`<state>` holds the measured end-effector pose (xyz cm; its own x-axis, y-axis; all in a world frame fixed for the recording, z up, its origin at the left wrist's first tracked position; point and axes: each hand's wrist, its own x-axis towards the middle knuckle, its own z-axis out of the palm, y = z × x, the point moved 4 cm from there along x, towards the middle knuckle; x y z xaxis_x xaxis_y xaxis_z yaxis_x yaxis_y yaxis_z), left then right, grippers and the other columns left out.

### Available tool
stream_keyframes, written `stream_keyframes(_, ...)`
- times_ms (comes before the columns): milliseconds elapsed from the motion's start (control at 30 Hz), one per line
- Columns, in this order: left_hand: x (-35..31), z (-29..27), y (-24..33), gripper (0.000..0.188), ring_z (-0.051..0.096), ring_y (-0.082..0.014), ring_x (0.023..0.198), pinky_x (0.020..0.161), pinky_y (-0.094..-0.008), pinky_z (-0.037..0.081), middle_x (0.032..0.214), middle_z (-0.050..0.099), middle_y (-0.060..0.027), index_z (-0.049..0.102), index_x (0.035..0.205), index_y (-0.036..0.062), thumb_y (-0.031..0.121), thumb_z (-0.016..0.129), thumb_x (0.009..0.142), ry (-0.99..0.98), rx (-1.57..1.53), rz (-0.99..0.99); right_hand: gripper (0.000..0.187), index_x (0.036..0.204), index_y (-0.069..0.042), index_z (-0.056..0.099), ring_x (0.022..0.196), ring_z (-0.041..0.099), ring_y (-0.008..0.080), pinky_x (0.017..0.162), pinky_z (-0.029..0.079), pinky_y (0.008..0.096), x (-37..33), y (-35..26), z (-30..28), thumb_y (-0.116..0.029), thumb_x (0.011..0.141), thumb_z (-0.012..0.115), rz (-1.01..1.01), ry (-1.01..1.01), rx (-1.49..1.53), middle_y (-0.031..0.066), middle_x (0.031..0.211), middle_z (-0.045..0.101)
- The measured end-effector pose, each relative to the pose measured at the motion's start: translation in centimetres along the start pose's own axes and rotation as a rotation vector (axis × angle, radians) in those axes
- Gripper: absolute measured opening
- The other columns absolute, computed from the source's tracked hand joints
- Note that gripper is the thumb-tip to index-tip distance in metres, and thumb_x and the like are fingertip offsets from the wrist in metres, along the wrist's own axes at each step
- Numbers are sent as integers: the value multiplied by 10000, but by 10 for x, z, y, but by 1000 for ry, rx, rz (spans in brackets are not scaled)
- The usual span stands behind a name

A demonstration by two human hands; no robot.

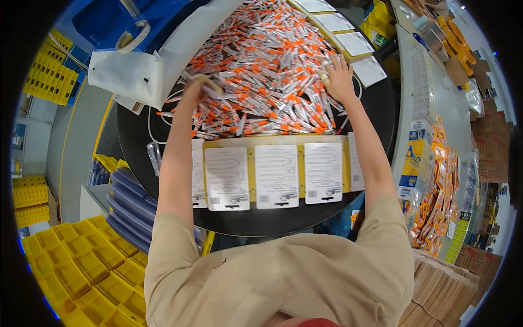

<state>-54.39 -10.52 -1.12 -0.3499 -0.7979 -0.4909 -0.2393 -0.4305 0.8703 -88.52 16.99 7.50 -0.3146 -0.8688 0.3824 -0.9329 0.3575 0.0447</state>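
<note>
Reaching to the left side of heaped orange-capped tubes [267,71] with the left hand [197,87], blurred — grip impossible to make out. Lying directly between both hands, long axes pointing every way. Spreading the right hand [341,83] wide at the heap's right edge — just beside a white card [370,71].

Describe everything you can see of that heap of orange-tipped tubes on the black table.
The heap is a loose jumble of slim, whitish tubes with bright orange ends, plastic by their look. They lie at all angles on the black table, beyond a row of white cards. The right hand spreads over its right edge; the left hand, blurred, is at its left.
</note>
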Motion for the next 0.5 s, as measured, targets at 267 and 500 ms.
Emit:
stream_keyframes(267,-119,7,31,279,656,-197,838,694,-316,556,1015,641,-89,534,1150,89,198,600,902,-89,-241,362,792,1404,-212,424,1421,201,334,1109,128,623,-241,-78,-117,-351,698,756,-288,-555,382,129,1516,275)
stream_keyframes(500,-336,42,-20,455,653,-238,948,829,-369,529,1101,623,-142,453,1240,73,142,654,838,-327,-125,472,632,1308,-194,552,1362,331,336,1114,201,565,-279,-134,-109,-61,702,670,-219,-99,730,94,1444,414)
